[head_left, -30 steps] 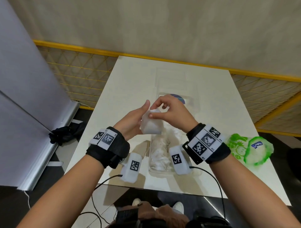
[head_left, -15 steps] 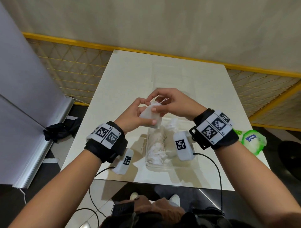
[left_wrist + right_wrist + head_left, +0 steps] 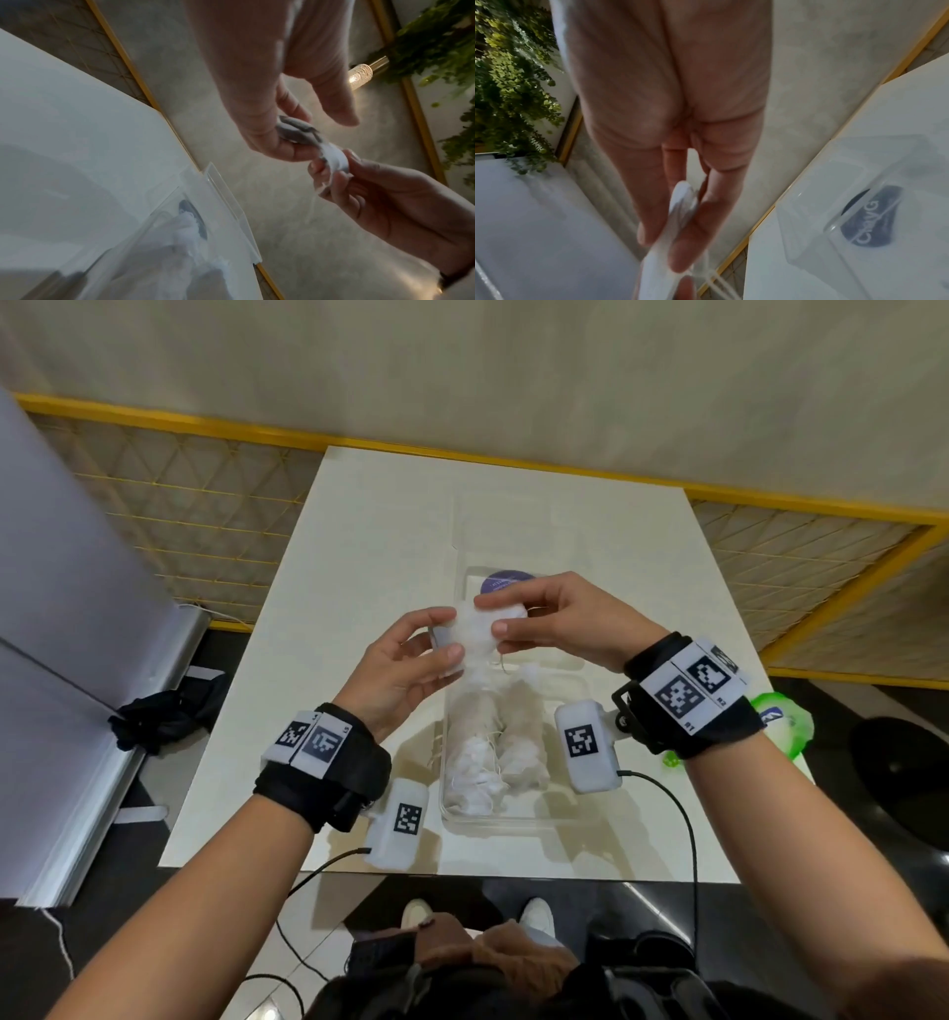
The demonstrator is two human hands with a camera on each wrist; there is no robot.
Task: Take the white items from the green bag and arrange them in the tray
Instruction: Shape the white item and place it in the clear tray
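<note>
Together we pinch one white item (image 3: 475, 629) between both hands: our left hand (image 3: 405, 670) nips its near edge with thumb and fingers, our right hand (image 3: 552, 621) nips the far edge. It hangs above the tray (image 3: 518, 816), where other white items (image 3: 475, 762) already lie. It looks light, soft and limp, with loose threads, so edge pinches suit it. What it is stays unclear. The bag (image 3: 783, 724) is mostly hidden behind our right wrist.
</note>
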